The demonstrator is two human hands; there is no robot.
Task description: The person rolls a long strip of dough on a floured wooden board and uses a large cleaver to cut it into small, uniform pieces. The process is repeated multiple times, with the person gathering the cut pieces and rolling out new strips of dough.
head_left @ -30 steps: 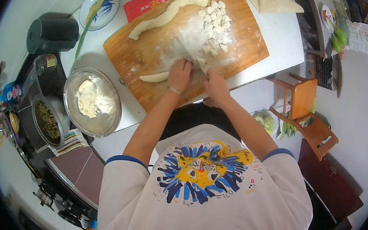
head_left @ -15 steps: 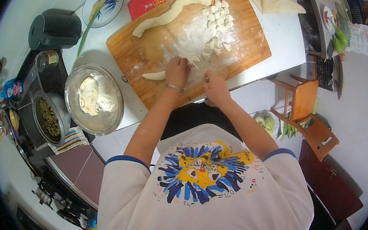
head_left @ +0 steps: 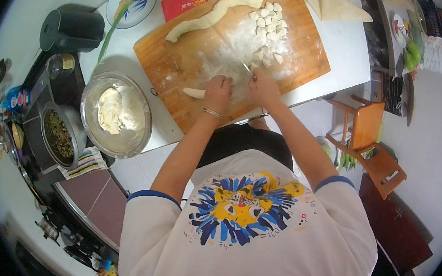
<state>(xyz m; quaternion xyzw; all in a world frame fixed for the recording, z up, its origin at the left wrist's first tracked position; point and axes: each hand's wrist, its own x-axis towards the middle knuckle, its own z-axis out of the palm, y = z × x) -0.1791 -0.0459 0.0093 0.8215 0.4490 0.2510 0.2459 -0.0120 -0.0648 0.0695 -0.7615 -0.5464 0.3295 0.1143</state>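
On the floured wooden board, my left hand is closed over a short dough rope, whose tapered end pokes out to the left. The rest of that rope is hidden under my fingers. Just to the right, my right hand grips a knife; its narrow blade points away and slightly left, apart from the rope. Beyond it lie several small cut dough pieces on loose flour. Along the board's far side stretches a longer, uncut dough rope.
Left of the board stands a clear bowl with a dough lump in it. Further left are a metal bowl of green filling and a dark jug. A wooden chair stands at the right, below the white table.
My right hand has swung the knife right, away from my left hand, so its blade now shows more fully. Less of the short rope sticks out at the left. The whole view has shifted slightly.
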